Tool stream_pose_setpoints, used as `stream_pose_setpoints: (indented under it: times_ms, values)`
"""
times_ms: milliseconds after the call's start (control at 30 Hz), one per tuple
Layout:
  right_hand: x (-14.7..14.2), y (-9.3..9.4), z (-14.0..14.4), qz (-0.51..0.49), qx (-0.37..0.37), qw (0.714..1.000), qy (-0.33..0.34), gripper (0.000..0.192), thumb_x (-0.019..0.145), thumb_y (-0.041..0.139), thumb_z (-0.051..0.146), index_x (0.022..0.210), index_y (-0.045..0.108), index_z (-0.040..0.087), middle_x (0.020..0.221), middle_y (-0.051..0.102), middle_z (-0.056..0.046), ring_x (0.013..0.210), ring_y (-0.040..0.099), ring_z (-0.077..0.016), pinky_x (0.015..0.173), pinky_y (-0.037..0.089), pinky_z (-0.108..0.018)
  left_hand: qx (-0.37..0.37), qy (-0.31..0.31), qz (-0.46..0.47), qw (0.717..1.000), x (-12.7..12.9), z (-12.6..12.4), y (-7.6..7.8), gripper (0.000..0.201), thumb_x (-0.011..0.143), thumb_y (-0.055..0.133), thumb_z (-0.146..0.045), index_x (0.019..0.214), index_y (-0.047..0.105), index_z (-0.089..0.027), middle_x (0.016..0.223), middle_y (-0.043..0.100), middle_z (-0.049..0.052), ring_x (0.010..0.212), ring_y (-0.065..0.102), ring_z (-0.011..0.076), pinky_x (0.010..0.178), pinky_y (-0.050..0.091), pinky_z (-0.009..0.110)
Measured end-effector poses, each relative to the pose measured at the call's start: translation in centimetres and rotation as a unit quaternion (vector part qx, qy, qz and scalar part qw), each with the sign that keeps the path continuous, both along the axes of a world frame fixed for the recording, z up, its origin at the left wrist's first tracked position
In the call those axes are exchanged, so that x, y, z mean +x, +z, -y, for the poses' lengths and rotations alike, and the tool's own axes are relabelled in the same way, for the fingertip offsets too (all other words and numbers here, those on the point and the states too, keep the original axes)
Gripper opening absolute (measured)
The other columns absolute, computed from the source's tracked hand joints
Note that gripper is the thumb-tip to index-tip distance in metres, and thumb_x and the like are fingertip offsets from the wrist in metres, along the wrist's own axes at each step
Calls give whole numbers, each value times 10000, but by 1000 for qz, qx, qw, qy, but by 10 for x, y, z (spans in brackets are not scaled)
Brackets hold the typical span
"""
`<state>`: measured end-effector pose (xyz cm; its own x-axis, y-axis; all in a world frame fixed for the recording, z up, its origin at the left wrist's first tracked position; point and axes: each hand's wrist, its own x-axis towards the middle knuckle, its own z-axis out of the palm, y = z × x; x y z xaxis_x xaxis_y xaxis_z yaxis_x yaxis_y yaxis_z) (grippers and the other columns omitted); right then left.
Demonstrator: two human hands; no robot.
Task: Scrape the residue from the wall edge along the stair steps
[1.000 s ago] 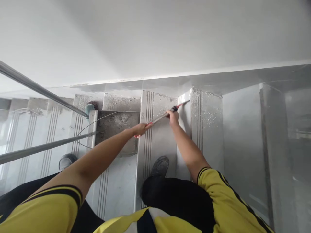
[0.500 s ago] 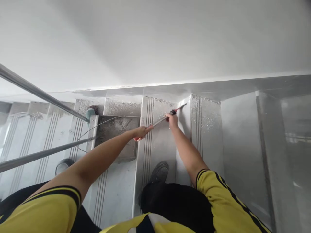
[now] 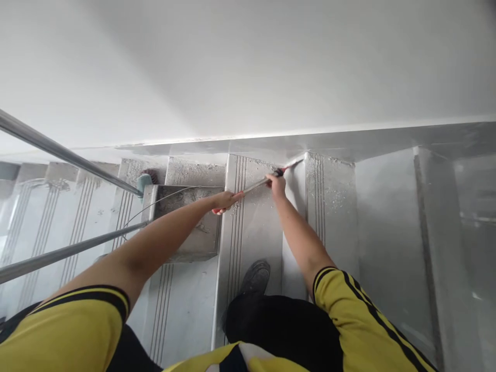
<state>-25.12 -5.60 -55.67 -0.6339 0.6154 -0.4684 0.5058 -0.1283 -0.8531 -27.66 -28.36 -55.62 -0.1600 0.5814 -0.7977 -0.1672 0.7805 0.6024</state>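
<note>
Out ahead on the stairs, both hands wrapped round one long scraper (image 3: 253,185): left hand (image 3: 223,200) closed on the red handle end, right hand (image 3: 277,182) closed further up by the black collar. Blade tip just past the right hand, pressed into the corner of a dusty step (image 3: 251,227). Shoe (image 3: 256,276) below the hands on that step. Off left of the left hand, a rail (image 3: 70,155) and a brush (image 3: 144,179).
</note>
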Motion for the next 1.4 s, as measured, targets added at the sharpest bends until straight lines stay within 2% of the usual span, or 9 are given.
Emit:
stream_pose_setpoints:
  times_ms: [100,300,533,800,1033,1167,1300,1333,1400]
  values:
    - [-9,5,-5,-7,13,1000,10,167,579,656,285,636,590,142,554,609,3,452,537,-95,378,397,-180,6,24,2,1000,-2,-7,3,832,663,171,-884,822,516,-144,508,420,17,358,414,131,377,370,263]
    - [56,8,19,7,-29,1000,0,193,582,673,301,659,577,153,574,630,-9,411,511,-91,347,368,-186,-7,-30,20,999,38,19,-5,848,694,180,-858,981,535,-142,510,444,21,357,438,153,363,373,261]
    - [5,10,1,2,-3,1000,17,173,583,668,289,629,603,136,502,588,1,442,540,-106,365,371,-180,25,9,12,1000,-3,4,4,843,693,220,-855,1043,530,-154,575,450,15,375,419,121,378,371,246]
    - [81,1,29,49,-40,998,-25,290,550,697,301,745,516,186,546,586,39,388,513,-98,316,346,-180,-41,-29,75,996,66,26,-8,761,654,168,-888,689,446,-181,475,413,19,344,428,152,335,354,270]
    - [5,4,-5,35,8,999,-1,202,561,689,261,631,517,181,494,539,44,420,500,-94,372,390,-192,-7,46,77,996,27,-14,11,727,653,146,-893,625,359,-198,432,374,3,329,389,133,327,305,253]
    - [11,6,-2,2,-129,992,8,194,614,651,304,613,496,187,507,531,39,433,488,-95,402,389,-206,35,98,211,972,39,-4,21,672,671,263,-870,610,322,-203,437,352,-22,332,336,97,326,295,232]
    - [51,16,27,-31,-281,958,41,193,673,631,355,717,536,194,657,620,-10,634,616,-158,562,505,-272,65,109,461,878,72,39,24,655,700,200,-854,657,316,-210,442,267,-59,315,184,65,298,195,196]
    - [59,19,35,-35,-300,953,34,208,684,637,370,736,536,196,713,642,-28,709,638,-177,610,524,-296,68,119,482,866,79,49,26,658,699,186,-855,680,328,-213,446,260,-64,316,169,64,298,192,196]
    - [71,23,47,-33,-307,951,-12,244,689,658,386,725,509,196,730,643,-45,762,649,-195,652,540,-325,66,160,449,877,93,60,34,650,687,264,-852,746,367,-213,485,323,-61,342,260,71,333,298,209]
